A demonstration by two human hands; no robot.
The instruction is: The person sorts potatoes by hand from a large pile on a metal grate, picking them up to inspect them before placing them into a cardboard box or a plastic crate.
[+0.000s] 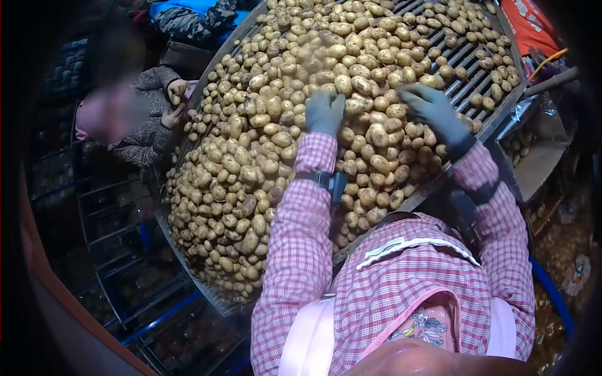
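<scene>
Potatoes [251, 156] lie in a thick heap on a sloping metal table with slats [469, 88]. My left hand [325, 114], in a grey glove, rests on the middle of the heap with the thumb apart from the fingers; no potato shows in it, though its palm is hidden. To the right, my right hand [434, 113], also gloved, is over the potatoes near the slats. Its fingers are stretched out and apart, and nothing is seen in them.
Across the table's left edge, a co-worker [141, 119] holds both hands together at the rim. Another person's camouflage sleeve [194, 22] shows at the top. An open box [542, 147] with some potatoes stands at the right. Dark crates [144, 269] lie at the lower left.
</scene>
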